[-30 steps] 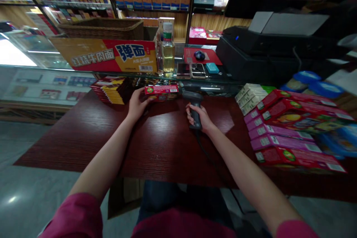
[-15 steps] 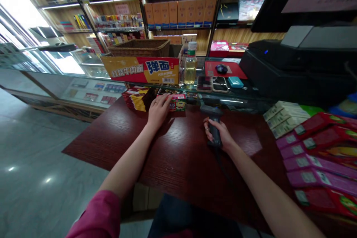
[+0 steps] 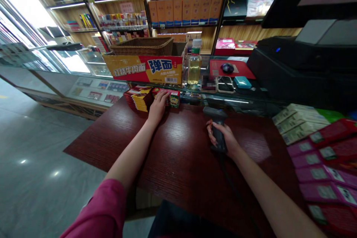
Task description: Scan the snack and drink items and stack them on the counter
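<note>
My left hand [image 3: 157, 107] rests over a small red-and-green box [image 3: 174, 99] at the back of the brown tabletop [image 3: 167, 148]. Its fingers curl across the box and hide the middle of it. Just left of that hand stands a stack of yellow-and-maroon packs [image 3: 139, 98]. My right hand [image 3: 223, 136] is wrapped round the handle of a black barcode scanner [image 3: 218, 128], held upright over the right part of the tabletop. The scanner's head points away from me, and its cable hangs down toward the near edge.
Behind the tabletop, a glass counter bears a noodle carton [image 3: 147, 70], a wicker basket [image 3: 142, 46], a bottle [image 3: 194, 63], phones [image 3: 225, 84] and a mouse [image 3: 227, 67]. Boxes [image 3: 312, 156] crowd the right side beneath black checkout equipment [image 3: 301, 67].
My left hand and the red-and-green box have shifted left, closer to the stack of packs. My right hand keeps its hold on the scanner. The view has turned slightly.
</note>
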Tool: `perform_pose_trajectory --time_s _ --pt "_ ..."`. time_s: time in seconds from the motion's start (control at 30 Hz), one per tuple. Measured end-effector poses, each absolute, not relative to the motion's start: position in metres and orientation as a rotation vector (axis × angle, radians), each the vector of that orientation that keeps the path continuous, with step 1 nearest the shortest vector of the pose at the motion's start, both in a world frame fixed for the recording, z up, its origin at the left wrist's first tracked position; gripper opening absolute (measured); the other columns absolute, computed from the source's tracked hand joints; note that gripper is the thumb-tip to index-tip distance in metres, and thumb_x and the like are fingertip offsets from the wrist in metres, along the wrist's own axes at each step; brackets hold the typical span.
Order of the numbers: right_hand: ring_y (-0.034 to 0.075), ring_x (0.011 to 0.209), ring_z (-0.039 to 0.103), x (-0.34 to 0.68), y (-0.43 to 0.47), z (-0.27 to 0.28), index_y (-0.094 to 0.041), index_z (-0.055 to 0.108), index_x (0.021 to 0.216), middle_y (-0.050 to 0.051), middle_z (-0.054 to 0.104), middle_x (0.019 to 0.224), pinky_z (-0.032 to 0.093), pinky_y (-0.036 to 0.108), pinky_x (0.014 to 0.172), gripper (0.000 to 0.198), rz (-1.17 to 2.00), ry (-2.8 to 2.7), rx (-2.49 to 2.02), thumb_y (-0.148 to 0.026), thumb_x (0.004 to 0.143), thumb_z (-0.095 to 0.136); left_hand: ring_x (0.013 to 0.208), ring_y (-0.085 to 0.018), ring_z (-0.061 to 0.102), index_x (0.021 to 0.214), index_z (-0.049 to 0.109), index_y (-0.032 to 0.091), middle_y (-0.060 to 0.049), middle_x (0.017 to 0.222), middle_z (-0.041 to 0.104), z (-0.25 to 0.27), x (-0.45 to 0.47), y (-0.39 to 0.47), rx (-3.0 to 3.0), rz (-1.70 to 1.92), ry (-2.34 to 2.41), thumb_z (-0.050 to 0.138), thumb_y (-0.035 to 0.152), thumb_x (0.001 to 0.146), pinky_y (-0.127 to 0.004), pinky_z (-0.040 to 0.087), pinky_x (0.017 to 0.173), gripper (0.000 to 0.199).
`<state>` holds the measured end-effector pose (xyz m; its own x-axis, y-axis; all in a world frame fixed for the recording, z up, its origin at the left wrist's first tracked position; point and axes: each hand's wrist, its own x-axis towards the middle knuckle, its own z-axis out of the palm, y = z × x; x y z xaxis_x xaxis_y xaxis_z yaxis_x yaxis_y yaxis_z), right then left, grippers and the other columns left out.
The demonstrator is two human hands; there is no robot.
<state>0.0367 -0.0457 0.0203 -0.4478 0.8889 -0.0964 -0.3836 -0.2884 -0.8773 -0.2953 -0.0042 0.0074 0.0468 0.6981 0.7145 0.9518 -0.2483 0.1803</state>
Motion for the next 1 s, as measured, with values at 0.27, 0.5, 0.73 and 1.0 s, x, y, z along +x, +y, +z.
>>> perform_pose_trajectory --time_s 0.27,0.5,0.73,1.0 --pt "0.007 0.037 0.046 0.038 -0.045 0.015 -0.018 0.063 0.094 -0.003 0.062 0.068 0.037 0.018 0.030 0.037 1.843 -1.035 -0.747 -0.044 0.076 0.082 0.145 -0.024 0.047 0.139 0.058 0.021 -0.013 0.148 0.054 0.007 -0.300 0.004 -2.020 -1.111 -1.715 0.047 0.001 0.090 -0.043 0.040 0.123 0.054" --pt "0.008 0.037 0.048 0.037 -0.048 0.017 -0.019 0.061 0.094 -0.005 0.062 0.066 0.038 0.019 0.030 0.040 1.779 -0.997 -0.730 -0.044 0.072 0.084 0.152 -0.028 0.039 0.150 0.048 0.019 -0.016 0.160 0.044 0.016 -0.287 -0.011 -2.001 -1.036 -1.569 0.048 0.007 0.092 -0.050 0.035 0.126 0.059" --pt "0.008 0.039 0.049 0.068 -0.090 0.033 -0.022 0.057 0.093 -0.008 0.059 0.064 0.041 0.020 0.032 0.041 1.525 -0.937 -0.776 -0.046 0.072 0.083 0.138 -0.026 0.056 0.146 0.054 0.025 -0.011 0.146 0.061 0.017 -0.179 -0.036 -2.444 -1.067 -1.169 0.050 0.015 0.095 -0.047 0.046 0.118 0.052" --pt "0.009 0.040 0.049 0.159 -0.190 0.058 -0.024 0.057 0.090 -0.006 0.059 0.063 0.043 0.021 0.036 0.031 1.263 -0.885 -0.850 -0.044 0.081 0.079 0.132 -0.028 0.060 0.135 0.060 0.018 -0.015 0.140 0.064 0.026 0.020 -0.069 -2.829 -1.240 -0.673 0.051 0.031 0.100 -0.044 0.052 0.111 0.038"
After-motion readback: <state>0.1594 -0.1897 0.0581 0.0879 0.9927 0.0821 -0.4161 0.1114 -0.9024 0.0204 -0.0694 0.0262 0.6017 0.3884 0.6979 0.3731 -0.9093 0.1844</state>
